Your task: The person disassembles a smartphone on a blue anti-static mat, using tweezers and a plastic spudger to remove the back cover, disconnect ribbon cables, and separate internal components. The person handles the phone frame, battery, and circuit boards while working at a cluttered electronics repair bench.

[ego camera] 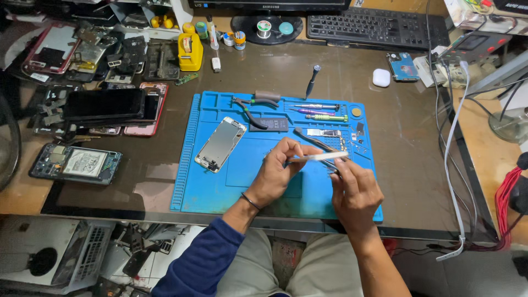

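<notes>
My left hand [278, 173] pinches a thin white strip-like phone part [322, 157] held level above a blue work mat [220, 187]. My right hand [355, 192] grips dark tweezers [316, 142] whose tips meet that part. An opened phone frame [221, 144] lies face up on the mat to the left of my hands. Behind them lie a black phone battery [269, 124], a small circuit board [324, 132], pliers [247, 110] and a few screwdrivers [322, 112].
Several dismantled phones [104, 104] crowd the desk's left side, one opened phone [76, 163] nearest. A yellow tape dispenser [190, 52], keyboard [374, 26], monitor stand [267, 27], white earbud case [381, 77] and hard drive [402, 66] stand at the back. Cables [451, 143] hang on the right.
</notes>
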